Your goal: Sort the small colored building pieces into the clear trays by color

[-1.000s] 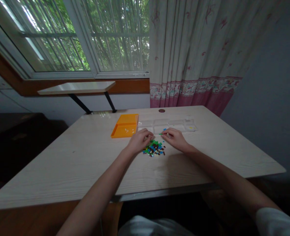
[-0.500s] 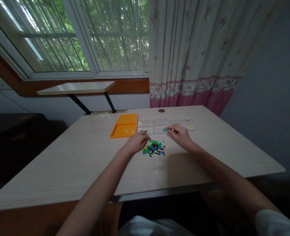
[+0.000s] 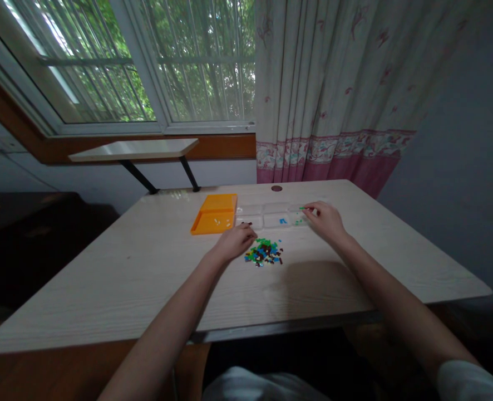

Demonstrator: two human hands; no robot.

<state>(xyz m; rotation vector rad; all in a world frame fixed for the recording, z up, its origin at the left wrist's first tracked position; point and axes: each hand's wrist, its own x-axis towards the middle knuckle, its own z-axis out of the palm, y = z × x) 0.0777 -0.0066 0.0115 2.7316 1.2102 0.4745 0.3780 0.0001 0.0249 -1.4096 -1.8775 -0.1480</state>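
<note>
A loose pile of small green, blue, brown and yellow pieces (image 3: 264, 252) lies mid-table. My left hand (image 3: 236, 240) rests at the pile's upper left, its fingers closed; whatever they hold is too small to make out. Over the right part of the clear compartment tray (image 3: 276, 214), my right hand (image 3: 325, 219) pinches a green piece (image 3: 302, 208). Blue pieces (image 3: 283, 221) lie in a middle front compartment, and green bits (image 3: 299, 221) in the one to its right. Brown pieces sit in the left front compartment, partly behind my left hand.
An orange two-part box (image 3: 216, 214) with a few white pieces stands left of the clear tray. A round dark disc (image 3: 276, 188) is near the table's back edge. A raised shelf (image 3: 133, 148) stands at the back left.
My right hand has moved right along the clear tray, uncovering blue pieces in a compartment and green ones beside it. My left hand has stayed by the pile.
</note>
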